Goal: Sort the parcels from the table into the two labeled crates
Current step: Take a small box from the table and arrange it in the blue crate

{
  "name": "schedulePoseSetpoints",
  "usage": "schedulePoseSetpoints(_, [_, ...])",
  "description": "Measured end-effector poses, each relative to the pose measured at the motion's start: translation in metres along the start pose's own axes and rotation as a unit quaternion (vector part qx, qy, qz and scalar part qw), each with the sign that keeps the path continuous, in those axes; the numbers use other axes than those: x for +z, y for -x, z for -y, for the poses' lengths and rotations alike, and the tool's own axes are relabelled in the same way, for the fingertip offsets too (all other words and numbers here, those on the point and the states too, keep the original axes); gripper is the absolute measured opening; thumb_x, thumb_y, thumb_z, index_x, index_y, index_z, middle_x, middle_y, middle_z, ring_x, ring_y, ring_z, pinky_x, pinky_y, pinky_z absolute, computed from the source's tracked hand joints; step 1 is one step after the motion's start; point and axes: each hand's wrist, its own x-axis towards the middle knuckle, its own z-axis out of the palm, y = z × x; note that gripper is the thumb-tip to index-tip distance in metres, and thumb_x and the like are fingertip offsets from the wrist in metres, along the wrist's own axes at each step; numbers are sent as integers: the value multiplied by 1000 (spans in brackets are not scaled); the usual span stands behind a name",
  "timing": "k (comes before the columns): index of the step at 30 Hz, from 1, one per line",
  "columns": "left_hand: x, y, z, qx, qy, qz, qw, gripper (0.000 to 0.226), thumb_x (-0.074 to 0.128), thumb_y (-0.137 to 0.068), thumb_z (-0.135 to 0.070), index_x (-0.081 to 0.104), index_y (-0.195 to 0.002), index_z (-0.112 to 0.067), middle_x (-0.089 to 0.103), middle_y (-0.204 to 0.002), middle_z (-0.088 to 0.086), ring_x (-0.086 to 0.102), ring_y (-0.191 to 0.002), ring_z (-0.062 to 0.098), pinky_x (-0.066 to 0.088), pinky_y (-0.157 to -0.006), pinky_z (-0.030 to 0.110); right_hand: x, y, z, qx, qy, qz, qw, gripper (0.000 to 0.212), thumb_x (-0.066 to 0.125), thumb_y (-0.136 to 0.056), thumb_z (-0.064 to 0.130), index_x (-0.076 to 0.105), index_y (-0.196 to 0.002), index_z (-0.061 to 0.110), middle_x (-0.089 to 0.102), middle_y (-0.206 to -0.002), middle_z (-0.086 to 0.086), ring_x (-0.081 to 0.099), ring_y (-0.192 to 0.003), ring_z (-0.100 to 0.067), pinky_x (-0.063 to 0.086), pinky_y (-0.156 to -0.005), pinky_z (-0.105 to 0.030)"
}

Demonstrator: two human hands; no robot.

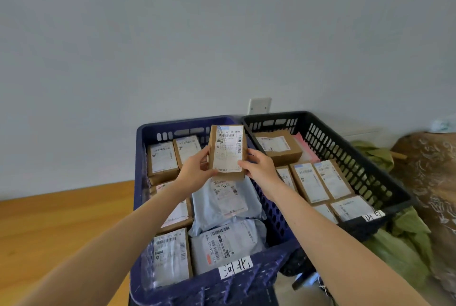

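A: What is held, and how?

B: A small cardboard parcel point(227, 152) is gripped upright by both hands. Its left edge is pinched by the left hand point(195, 170) and its right edge by the right hand point(256, 165), with fingers curled round the sides. It is held in the air over the far part of the blue crate point(172, 128), close to the wall next to the black crate point(370, 157).

A: How is this step best done?

B: The shipping label point(229, 142) is turned toward the eyes, so the destination should be read first. It should be checked against the handwritten tag point(235, 267) on the blue crate and the white tag point(373, 215) on the black one, which is only partly seen. The parcel is then best lowered flat, label up, into a gap rather than dropped on an edge.

A: And the materials?

B: Stiff brown cardboard boxes point(162, 160) with sharp corners and smooth white labels are packed in both crates. Soft, crumpled pale blue poly mailers point(222, 207) lie in the blue one. A pink mailer point(307, 147) is tucked against the black crate's perforated plastic wall.
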Motion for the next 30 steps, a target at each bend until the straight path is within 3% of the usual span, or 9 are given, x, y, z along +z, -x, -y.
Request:
schedulePoseSetpoints(4, [4, -32, 11, -11, -4, -19, 1000, 61, 63, -89, -3, 42, -141, -27, 57, -133, -6, 55, -123, 15, 49, -95, 31, 3, -45, -7, 6, 18, 19, 1000, 34, 60, -92, 6, 59, -125, 14, 66, -120, -4, 62, -107, -15, 53, -95, -37])
schedulePoseSetpoints(11, [4, -90, 35, -45, -101, -32, 993, 60, 64, -91, -13, 38, -145, -23, 49, -143, -4, 42, -134, 14, 35, -95, 22, 17, -111, -22, 3, 83, 48, 995, 35, 56, -94, 10, 57, -129, 12, 63, -125, -5, 60, -109, -16, 52, -87, -26])
schedulePoseSetpoints(15, [6, -111, 51, -62, -146, -17, 987, 64, 63, -92, -15, 32, -148, -22, 48, -145, -2, 43, -134, 17, 33, -101, 24, 27, -132, -34, 28, 141, 70, 987, 41, 51, -97, 12, 47, -138, 10, 56, -135, -8, 54, -122, -22, 49, -98, -33])
schedulePoseSetpoints(17, [6, -120, 60, -66, -181, -19, 981, 68, 62, -92, -19, 27, -150, -25, 46, -147, -2, 39, -137, 21, 25, -116, 37, 34, -139, -38, 44, 168, 80, 981, 42, 50, -97, 10, 44, -139, 10, 53, -138, -10, 51, -126, -25, 46, -100, -33])
schedulePoseSetpoints(19, [7, -128, 68, -80, -233, -11, 969, 72, 59, -94, -25, 18, -153, -29, 37, -153, 0, 26, -144, 24, 11, -121, 46, 40, -147, -42, 60, 193, 89, 975, 44, 48, -97, 8, 40, -140, 8, 51, -141, -11, 49, -129, -26, 44, -99, -33])
schedulePoseSetpoints(22, [8, -135, 78, -101, -281, -5, 954, 68, 54, -97, -31, 16, -153, -30, 27, -157, 4, 11, -148, 25, 3, -119, 42, 46, -154, -47, 80, 218, 97, 968, 49, 46, -98, 7, 32, -145, 8, 47, -144, -13, 47, -131, -29, 45, -100, -36])
schedulePoseSetpoints(30, [17, -145, 88, -60, -421, 41, 904, 52, 41, -102, -24, 25, -151, -24, 22, -159, 6, 4, -149, 24, -1, -119, 43, 54, -167, -55, 118, 286, 124, 943, 59, 42, -97, 3, 17, -150, 0, 35, -151, -19, 37, -136, -34, 35, -110, -45])
